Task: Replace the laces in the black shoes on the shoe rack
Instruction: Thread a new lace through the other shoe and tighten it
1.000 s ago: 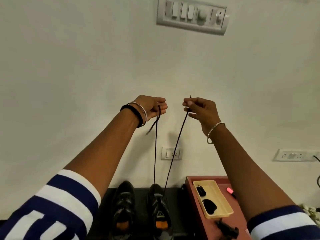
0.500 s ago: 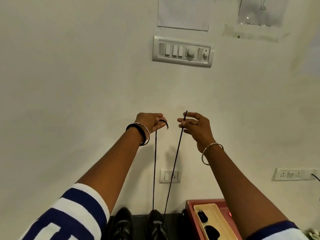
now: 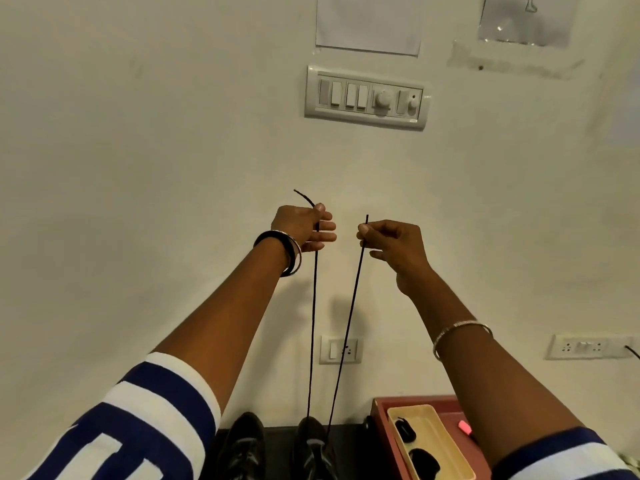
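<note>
Left hand (image 3: 304, 228) grips lace (image 3: 313, 323); right hand (image 3: 393, 245) pinches other end.

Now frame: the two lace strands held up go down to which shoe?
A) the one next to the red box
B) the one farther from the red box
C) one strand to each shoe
A: both strands of the lace, pinched by the left hand and right hand, run down into the black shoe beside the red box; no strand reaches the other shoe.
</note>
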